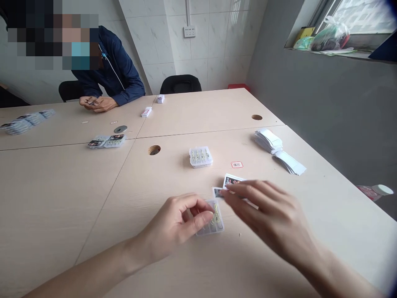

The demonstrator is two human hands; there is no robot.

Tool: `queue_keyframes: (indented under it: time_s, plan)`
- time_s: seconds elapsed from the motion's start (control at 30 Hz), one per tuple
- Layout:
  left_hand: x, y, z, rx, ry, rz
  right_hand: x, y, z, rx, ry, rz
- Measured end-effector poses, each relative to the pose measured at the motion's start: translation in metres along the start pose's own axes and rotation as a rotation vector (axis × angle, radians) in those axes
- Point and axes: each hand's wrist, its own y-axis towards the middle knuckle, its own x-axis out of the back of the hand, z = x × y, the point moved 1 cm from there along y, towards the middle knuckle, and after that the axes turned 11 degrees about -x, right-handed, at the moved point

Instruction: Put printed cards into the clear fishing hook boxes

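While left hand (183,219) curls half-closed over box (218,229), right hand (277,211) extended, nearly flat, over cards (232,180) beyond box, both grips unclear.

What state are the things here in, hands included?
Left hand: curled, grip unclear
Right hand: fingers extended over printed cards
Box under left hand: partly hidden, contents showing
Box beyond hands: filled
Printed cards: partly covered
White slips: piled, partly fanned
Desk holes: uncovered
Co-worker's hands: together

The clear compartmented box (214,230) (contents apparently yellowish wire (216,212)) lies flat.
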Motion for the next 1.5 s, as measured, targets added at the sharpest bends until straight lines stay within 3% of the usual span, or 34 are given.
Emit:
queue_keyframes:
  time_s: [0.13,0.37,0.5,0.67,0.83,1.07,1.23,1.3,1.5]
  plan:
    - [-0.003,-0.006,0.007,0.148,-0.309,0.017,-0.001,0.003,0.022,0.093,0.145,-0.089]
    - [0.005,-0.004,0.013,0.143,-0.335,-0.052,-0.013,0.004,0.021,0.082,0.155,-0.043]
    - [0.005,-0.004,0.015,0.109,-0.313,-0.068,-0.020,0.001,0.021,-0.161,0.295,0.010]
    - [0.002,-0.006,0.014,0.062,-0.331,-0.084,-0.026,-0.002,0.021,-0.583,0.689,0.173]
    - [0.004,-0.006,0.010,0.080,-0.335,-0.075,-0.027,0.000,0.016,-0.738,0.898,0.246]
    - [0.006,-0.003,0.011,0.068,-0.356,-0.101,-0.029,0.000,0.015,-0.708,0.824,0.239]
    - [0.005,-0.005,0.012,0.049,-0.343,-0.120,-0.026,0.001,0.024,-0.468,0.450,-0.057]
    - [0.004,-0.006,0.011,0.030,-0.338,-0.127,-0.023,0.002,0.031,-0.359,0.350,-0.116]
    - [0.001,-0.009,0.004,-0.050,-0.269,-0.137,-0.017,0.006,0.043,-0.294,0.433,-0.034]
